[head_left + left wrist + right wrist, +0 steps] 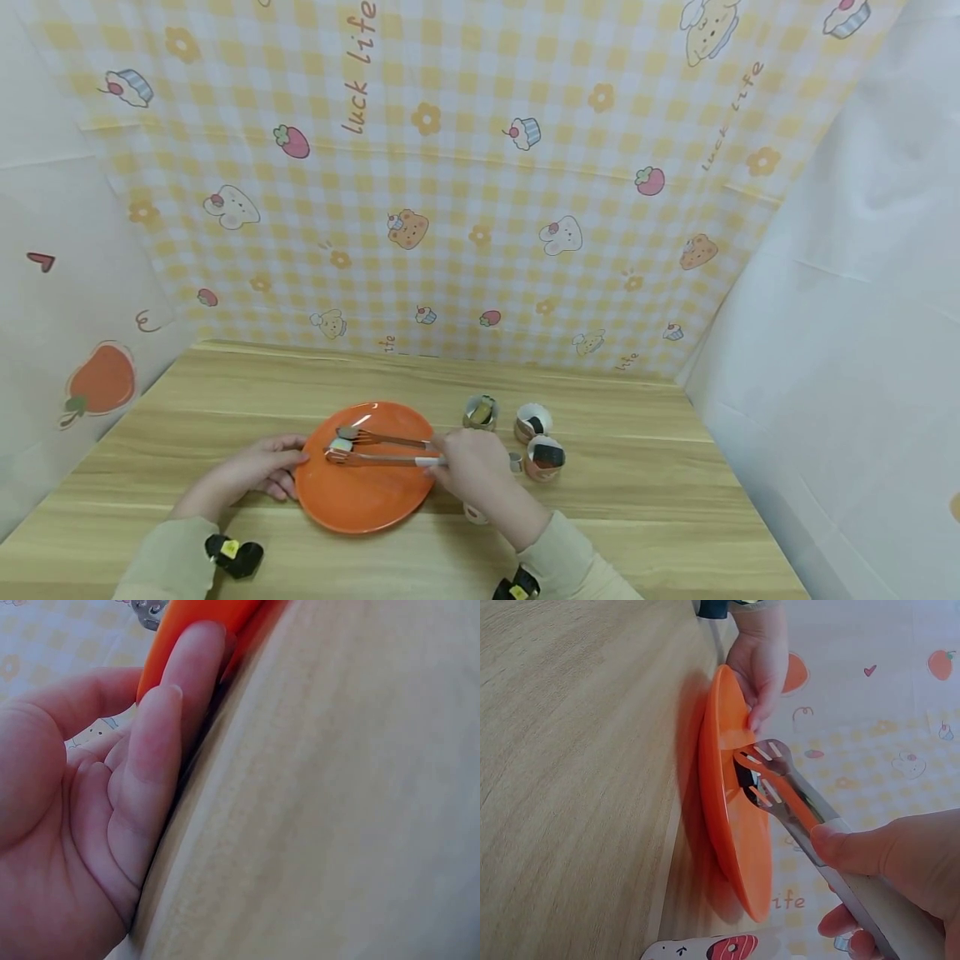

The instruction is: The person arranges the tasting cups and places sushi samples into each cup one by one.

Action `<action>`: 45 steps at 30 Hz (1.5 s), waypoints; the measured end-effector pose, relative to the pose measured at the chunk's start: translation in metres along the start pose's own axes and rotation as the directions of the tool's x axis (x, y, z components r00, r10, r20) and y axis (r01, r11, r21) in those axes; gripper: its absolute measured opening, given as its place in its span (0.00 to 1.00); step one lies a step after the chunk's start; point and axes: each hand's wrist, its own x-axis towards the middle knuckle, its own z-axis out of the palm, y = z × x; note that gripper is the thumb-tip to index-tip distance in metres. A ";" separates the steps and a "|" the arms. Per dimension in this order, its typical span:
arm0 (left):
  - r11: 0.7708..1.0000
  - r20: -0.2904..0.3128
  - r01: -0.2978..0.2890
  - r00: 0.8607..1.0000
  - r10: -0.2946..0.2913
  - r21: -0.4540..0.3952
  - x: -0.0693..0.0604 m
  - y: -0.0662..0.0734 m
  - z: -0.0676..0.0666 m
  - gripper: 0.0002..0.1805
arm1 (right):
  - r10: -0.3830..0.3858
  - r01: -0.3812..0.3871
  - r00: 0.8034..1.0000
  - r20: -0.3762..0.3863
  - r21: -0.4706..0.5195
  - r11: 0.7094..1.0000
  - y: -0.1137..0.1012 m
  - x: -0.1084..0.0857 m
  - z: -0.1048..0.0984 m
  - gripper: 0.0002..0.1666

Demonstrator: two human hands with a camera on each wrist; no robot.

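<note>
An orange plate lies on the wooden table. My left hand holds its left rim, thumb on top and fingers at the underside; the left wrist view shows fingers against the orange edge. My right hand grips metal tongs with pale handles, reaching over the plate from the right. Between their slotted ends, near the plate's upper left, is a small black-and-white piece resembling sushi. Whether the ends press on it or it touches the plate, I cannot tell.
Right of the plate stand several small cups, among them a back-left one, a white one and one with a black-topped piece. Another cup is partly hidden under my right forearm. A checked cloth hangs behind the table.
</note>
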 end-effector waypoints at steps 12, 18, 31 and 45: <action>1.000 -0.001 0.001 1.000 -0.001 -0.004 -0.001 0.000 0.000 0.29 | -0.026 0.025 0.999 -0.019 -0.044 0.999 0.003 -0.003 -0.002 0.16; 1.000 -0.005 0.009 1.000 -0.009 -0.001 -0.001 0.000 0.000 0.29 | -0.026 0.026 1.000 -0.013 -0.044 0.999 0.004 -0.006 -0.004 0.19; 1.000 -0.023 0.008 1.000 -0.007 0.012 0.000 0.000 0.001 0.30 | -0.038 0.036 0.999 -0.039 -0.034 0.999 0.011 -0.010 -0.010 0.25; 1.000 -0.023 0.017 1.000 -0.017 0.011 0.000 0.001 0.001 0.30 | -0.016 0.022 0.996 -0.088 0.062 0.998 0.021 -0.018 -0.017 0.22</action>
